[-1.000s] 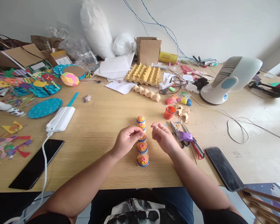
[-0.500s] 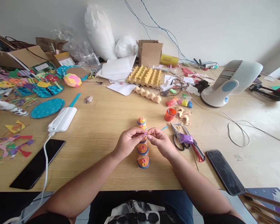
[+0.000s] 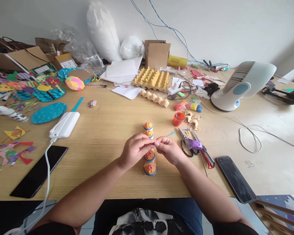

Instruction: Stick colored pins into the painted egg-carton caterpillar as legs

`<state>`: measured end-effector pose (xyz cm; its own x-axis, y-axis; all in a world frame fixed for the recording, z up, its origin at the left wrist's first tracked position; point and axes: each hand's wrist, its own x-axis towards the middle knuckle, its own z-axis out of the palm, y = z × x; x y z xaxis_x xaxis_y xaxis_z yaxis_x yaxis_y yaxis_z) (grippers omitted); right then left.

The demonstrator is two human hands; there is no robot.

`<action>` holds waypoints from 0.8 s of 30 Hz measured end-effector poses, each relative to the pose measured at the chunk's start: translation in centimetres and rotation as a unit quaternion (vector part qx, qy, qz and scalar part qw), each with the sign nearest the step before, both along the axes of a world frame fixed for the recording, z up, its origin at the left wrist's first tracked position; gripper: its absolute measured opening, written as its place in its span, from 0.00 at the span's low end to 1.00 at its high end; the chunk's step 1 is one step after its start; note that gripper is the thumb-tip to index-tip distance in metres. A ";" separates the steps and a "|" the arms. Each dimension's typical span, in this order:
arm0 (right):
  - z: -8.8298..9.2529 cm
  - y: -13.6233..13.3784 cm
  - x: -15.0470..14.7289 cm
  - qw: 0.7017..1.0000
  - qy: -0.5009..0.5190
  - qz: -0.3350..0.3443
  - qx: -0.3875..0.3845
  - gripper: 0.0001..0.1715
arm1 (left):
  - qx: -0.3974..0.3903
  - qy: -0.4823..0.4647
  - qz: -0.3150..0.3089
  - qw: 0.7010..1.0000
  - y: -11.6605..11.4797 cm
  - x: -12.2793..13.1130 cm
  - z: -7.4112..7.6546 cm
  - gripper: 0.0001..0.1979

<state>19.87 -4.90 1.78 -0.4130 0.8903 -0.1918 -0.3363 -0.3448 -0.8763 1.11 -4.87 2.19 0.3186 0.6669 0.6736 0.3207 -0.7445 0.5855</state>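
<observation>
A row of small orange egg-carton cups (image 3: 149,163) with blue bands and coloured dots lies on the wooden table (image 3: 107,130), running away from me. My left hand (image 3: 134,150) and my right hand (image 3: 170,150) meet above the middle of that row, fingertips pinched together on something tiny that I cannot make out. The hands hide the middle cups. A thin blue strip (image 3: 171,133) lies just beyond my right hand.
Scissors (image 3: 186,145) and a red knife with purple clay (image 3: 202,148) lie right of my hands, a phone (image 3: 235,179) nearer the edge. An orange cup (image 3: 178,118), egg trays (image 3: 152,78), a fan (image 3: 240,85), a white power bank (image 3: 63,125), another phone (image 3: 38,176) and paper cut-outs (image 3: 26,88) surround them.
My two hands, apart a second ago, have come together over the row of cups and now pinch at one spot.
</observation>
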 end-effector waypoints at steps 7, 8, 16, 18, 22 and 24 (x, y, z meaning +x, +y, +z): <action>0.0 0.0 -0.1 1.000 0.010 -0.003 -0.010 0.23 | 0.051 0.020 0.004 0.999 0.2 -0.3 0.1 0.13; 0.1 0.0 -0.2 1.000 0.014 -0.001 -0.011 0.23 | 0.054 0.021 0.003 0.998 0.2 -0.3 0.1 0.12; -0.1 -0.2 -0.1 0.998 0.054 0.028 -0.033 0.21 | 0.127 0.016 -0.010 0.992 -0.2 -0.4 0.3 0.17; -0.2 -0.2 -0.1 0.997 0.060 0.035 -0.038 0.21 | 0.138 0.019 -0.012 0.990 -0.3 -0.5 0.3 0.17; -0.2 -0.3 -0.3 0.997 0.063 0.033 -0.037 0.21 | 0.152 0.032 0.003 0.988 -0.4 -0.7 0.2 0.17; -0.2 -0.3 -0.3 0.997 0.062 0.029 -0.031 0.21 | 0.166 0.044 0.011 0.985 -0.4 -0.8 0.3 0.17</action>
<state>19.54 -5.24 1.55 -0.4867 0.8529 -0.1891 -0.4193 -0.4180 -0.8059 0.28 -5.30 2.47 0.3730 0.4217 0.8265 0.3776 -0.8827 0.2799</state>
